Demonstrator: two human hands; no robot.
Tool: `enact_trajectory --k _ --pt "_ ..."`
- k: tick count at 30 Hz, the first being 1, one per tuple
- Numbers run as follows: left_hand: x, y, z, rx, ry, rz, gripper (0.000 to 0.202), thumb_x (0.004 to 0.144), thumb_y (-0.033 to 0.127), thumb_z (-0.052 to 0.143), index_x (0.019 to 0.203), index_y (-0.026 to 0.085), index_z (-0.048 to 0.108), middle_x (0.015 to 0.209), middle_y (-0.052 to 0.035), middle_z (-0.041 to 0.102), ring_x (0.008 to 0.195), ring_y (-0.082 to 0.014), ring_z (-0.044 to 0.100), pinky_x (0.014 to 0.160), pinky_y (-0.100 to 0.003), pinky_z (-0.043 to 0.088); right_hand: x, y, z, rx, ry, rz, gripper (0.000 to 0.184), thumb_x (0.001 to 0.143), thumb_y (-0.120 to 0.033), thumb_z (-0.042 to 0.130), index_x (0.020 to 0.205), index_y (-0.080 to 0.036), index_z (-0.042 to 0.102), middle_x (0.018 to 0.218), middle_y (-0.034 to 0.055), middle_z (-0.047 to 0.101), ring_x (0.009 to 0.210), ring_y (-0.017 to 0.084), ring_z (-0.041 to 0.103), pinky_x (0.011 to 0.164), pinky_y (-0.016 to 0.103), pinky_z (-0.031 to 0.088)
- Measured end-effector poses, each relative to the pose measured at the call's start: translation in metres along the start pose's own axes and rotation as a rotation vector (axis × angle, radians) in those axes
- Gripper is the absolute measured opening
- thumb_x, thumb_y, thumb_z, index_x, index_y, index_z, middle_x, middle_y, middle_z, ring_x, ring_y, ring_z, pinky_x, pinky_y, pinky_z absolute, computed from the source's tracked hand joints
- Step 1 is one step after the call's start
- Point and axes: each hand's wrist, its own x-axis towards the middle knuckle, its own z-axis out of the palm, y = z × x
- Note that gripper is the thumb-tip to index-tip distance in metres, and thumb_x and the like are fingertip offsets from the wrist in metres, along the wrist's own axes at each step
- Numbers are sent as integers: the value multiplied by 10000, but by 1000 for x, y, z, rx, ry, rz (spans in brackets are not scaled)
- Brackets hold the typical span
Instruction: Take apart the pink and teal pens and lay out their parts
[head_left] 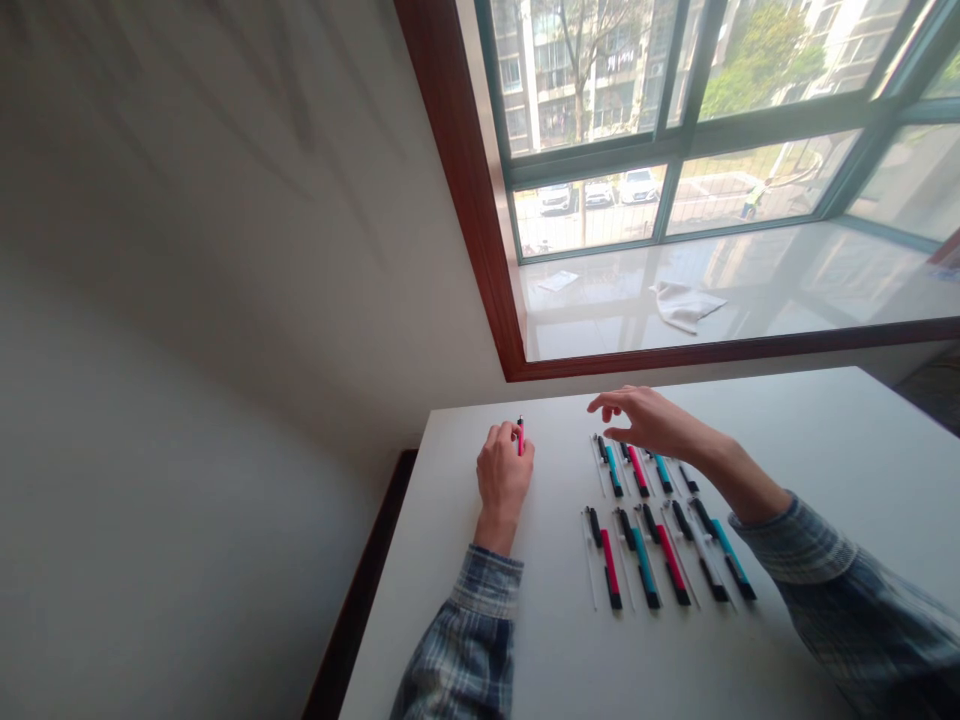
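My left hand (502, 478) rests on the white table (810, 440) and is closed round a pink pen (520, 436), whose tip sticks up above the fingers. My right hand (646, 418) hovers with fingers spread over the far row of pens (637, 468), holding nothing. Several pens lie in two rows in front of me, pink, teal and black. The near row (667, 555) lies to the right of my left forearm.
A wide window with a dark red wooden frame (480, 200) rises behind the table. On its glossy sill lie a white cloth (684, 303) and a small paper (556, 281). A bare wall fills the left side.
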Motion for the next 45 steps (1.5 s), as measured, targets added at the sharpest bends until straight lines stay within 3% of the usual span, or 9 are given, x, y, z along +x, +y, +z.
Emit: enact_trajectory --k 6,9,13,17,21,31,37,45 --pt "-3 15 -2 -122 28 130 94 904 176 600 943 245 650 1031 -61 684 968 -243 631 854 -330 465 -5 0 4 -49 -168 52 785 753 -287 815 1475 -254 508 1128 97 729 1109 319 641 902 452 532" --pt "-3 19 -1 -174 15 149 93 902 171 601 932 243 650 1005 -58 682 955 -240 628 852 -332 470 -7 -2 8 -101 -209 44 1023 651 -269 891 1552 -214 410 1166 127 716 1175 354 601 954 464 510" --pt "-2 22 2 -216 10 163 81 898 167 607 916 236 646 974 -50 682 916 -227 626 816 -321 472 -7 -1 16 -153 -221 32 1166 595 -282 927 1594 -187 334 1208 147 698 1218 381 567 983 466 491" --pt "-2 22 2 -226 18 172 85 889 157 616 909 235 644 942 -30 678 863 -210 617 791 -316 473 -5 1 19 -197 -186 37 1094 683 -316 891 1596 -163 308 1196 155 700 1201 374 571 974 465 494" --pt "-3 23 2 -230 18 187 84 887 151 622 902 232 637 931 -19 677 850 -204 617 783 -318 480 -2 3 18 -230 -104 47 917 763 -193 812 1560 -161 359 1115 135 721 1156 346 596 946 435 512" --pt "-5 25 4 -247 -9 197 75 903 161 616 900 229 648 928 -24 679 864 -216 621 794 -337 491 -1 3 20 -187 -74 26 872 729 -131 818 1509 -185 433 1099 116 747 1107 318 618 894 407 526" --pt "-6 28 2 -264 -11 213 83 910 158 609 893 228 650 940 -28 689 855 -216 622 785 -340 495 1 1 17 -187 -37 6 469 864 -78 645 1301 -246 612 928 45 773 972 257 667 820 354 512" --pt "-7 29 4 -262 -6 222 91 904 148 614 896 230 653 949 -22 695 843 -208 612 785 -338 496 -1 5 21 -199 -73 37 702 750 -152 815 1397 -239 555 1088 89 754 1105 301 633 863 380 526"
